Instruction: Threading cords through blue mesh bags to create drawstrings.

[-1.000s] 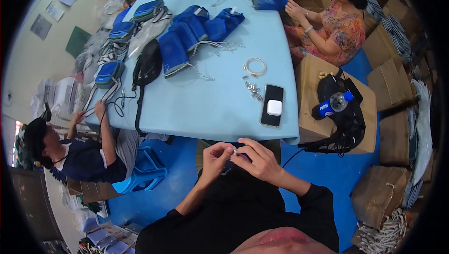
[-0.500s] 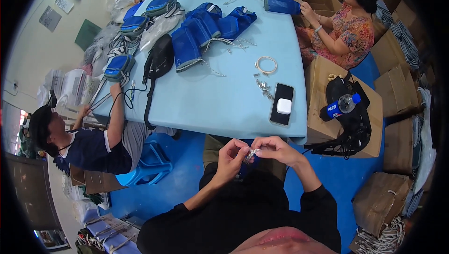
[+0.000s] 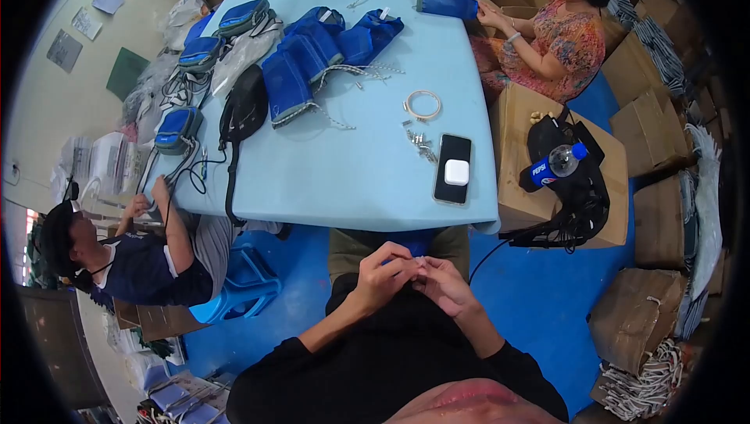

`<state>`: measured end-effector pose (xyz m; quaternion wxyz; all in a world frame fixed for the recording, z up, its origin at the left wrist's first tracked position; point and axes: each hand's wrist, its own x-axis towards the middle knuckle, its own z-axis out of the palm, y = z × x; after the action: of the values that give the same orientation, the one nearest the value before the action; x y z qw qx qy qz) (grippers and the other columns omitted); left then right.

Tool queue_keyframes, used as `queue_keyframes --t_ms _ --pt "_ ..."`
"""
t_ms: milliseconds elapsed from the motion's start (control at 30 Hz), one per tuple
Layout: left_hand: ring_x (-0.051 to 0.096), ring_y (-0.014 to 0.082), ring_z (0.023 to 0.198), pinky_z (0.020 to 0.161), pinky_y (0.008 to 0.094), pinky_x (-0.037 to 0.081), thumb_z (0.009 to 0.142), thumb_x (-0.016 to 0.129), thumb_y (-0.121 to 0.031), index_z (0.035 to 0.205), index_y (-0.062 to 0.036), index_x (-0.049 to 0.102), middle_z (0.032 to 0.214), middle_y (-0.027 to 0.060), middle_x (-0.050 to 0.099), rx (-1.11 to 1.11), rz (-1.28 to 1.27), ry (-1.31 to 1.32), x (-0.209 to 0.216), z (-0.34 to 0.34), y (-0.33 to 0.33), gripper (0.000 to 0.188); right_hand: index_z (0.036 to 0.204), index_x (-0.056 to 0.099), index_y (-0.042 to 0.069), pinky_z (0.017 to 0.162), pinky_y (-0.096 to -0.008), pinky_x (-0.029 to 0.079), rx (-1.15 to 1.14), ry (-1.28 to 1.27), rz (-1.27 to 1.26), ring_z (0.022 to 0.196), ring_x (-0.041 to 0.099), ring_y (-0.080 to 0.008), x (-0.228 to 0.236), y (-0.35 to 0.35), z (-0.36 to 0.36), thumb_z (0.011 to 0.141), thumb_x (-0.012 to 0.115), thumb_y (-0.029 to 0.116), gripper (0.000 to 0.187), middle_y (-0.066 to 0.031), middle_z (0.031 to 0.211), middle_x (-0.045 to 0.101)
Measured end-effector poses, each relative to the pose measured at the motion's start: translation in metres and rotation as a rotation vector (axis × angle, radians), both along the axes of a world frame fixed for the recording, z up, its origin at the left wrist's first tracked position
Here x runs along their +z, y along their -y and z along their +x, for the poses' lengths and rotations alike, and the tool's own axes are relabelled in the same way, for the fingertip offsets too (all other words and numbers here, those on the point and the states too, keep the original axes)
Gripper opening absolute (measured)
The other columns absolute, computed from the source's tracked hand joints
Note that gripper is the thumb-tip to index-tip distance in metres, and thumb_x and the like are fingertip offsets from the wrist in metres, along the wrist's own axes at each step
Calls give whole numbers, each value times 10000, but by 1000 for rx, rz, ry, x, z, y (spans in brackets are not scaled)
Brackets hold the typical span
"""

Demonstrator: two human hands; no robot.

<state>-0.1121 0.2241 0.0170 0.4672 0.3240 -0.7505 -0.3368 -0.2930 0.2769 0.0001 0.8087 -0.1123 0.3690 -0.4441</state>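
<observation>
Over my lap, just off the table's near edge, my left hand (image 3: 385, 274) and my right hand (image 3: 448, 286) meet at the fingertips. Both are closed in a pinch on a small pale cord (image 3: 422, 261), mostly covered by the fingers. Blue fabric (image 3: 428, 243) shows between my thighs behind the hands; its full shape is hidden. On the light blue table (image 3: 344, 174), a phone (image 3: 452, 189) with a white case (image 3: 457, 172) on it lies closest to my hands. Small metal pieces (image 3: 422, 145) and a roll of tape (image 3: 423, 104) are farther back.
Blue mesh pouches (image 3: 293, 84) with cords, a black waist bag (image 3: 245, 103) and blue-grey bags (image 3: 178, 128) cover the table's left half. A carton (image 3: 512, 139) at right bears a bottle (image 3: 558, 164) and black cables. One co-worker handles straps at left; another holds a blue pouch (image 3: 447, 2).
My hands have come slightly lower and nearer my body, and the right palm has turned upward. The co-worker at left has drawn a hand back from the blue-grey bag.
</observation>
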Motion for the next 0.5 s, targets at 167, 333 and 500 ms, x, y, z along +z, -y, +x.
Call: queue_keyframes --t_ms 167,333,500 --pt "705 206 801 692 297 589 787 798 51 969 -32 763 967 82 629 -81 -20 48 -1 3 3 203 1101 712 104 897 -300 512 -80 112 138 939 670 -113 11 -7 -1 1037 632 194 136 7 992 719" --pt "696 217 889 757 321 594 842 717 117 1082 -15 754 1035 97 601 -128 82 1 -10 4 0 276 1210 712 72 926 -297 517 -93 10 26 1015 676 -122 -6 -10 -2 1036 635 162 211 -30 1104 735" --pt "677 220 941 810 321 579 840 700 141 1071 -26 766 1043 97 608 -211 240 -30 -9 8 4 293 1187 723 25 856 -271 541 -143 -131 -57 975 684 -121 -11 -11 1 1010 676 128 211 -49 1074 744"
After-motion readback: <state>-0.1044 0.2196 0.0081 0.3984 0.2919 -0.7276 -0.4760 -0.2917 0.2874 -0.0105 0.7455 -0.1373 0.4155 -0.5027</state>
